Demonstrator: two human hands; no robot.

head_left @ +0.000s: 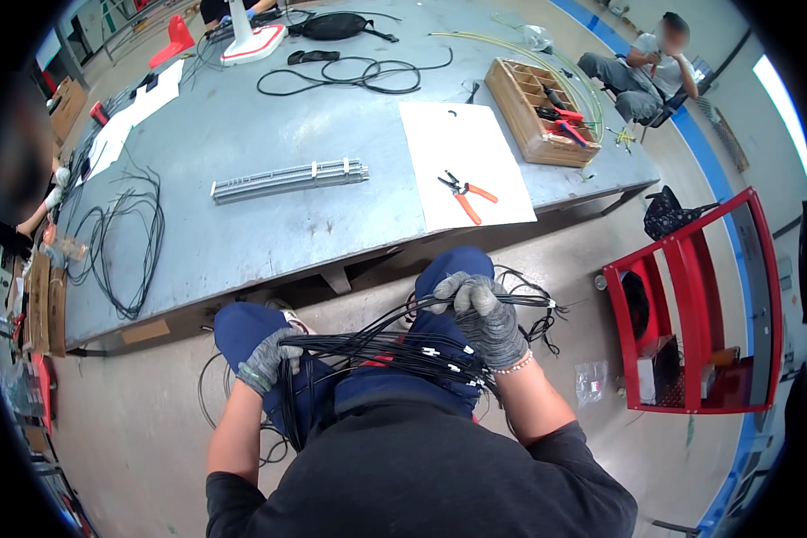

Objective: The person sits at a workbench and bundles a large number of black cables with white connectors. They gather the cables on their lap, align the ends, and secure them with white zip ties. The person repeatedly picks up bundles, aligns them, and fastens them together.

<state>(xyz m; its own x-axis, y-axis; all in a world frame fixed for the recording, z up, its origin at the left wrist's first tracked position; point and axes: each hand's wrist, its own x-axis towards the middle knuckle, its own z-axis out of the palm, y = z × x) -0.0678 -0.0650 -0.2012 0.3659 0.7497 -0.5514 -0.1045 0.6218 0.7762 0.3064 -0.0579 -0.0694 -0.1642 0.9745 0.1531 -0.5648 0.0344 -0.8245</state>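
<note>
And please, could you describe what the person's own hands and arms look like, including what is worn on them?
The left hand and right hand both wear grey, mottled knit gloves. A bracelet of small pale beads circles the right wrist. The sleeves are short, dark and plain, leaving the forearms uncovered.

Black cables [377, 344] carry small white tags [429, 351]. The gloves [489, 330] are mottled grey, the trousers [359, 383] navy, the shirt [421, 475] charcoal. The table [287, 125] is blue-grey, the paper sheet [475, 143] white, the plier handles [482, 194] orange, the compartmented box [515, 115] light brown, the cart [694, 278] red, the floor stripe [704, 163] blue.
</note>
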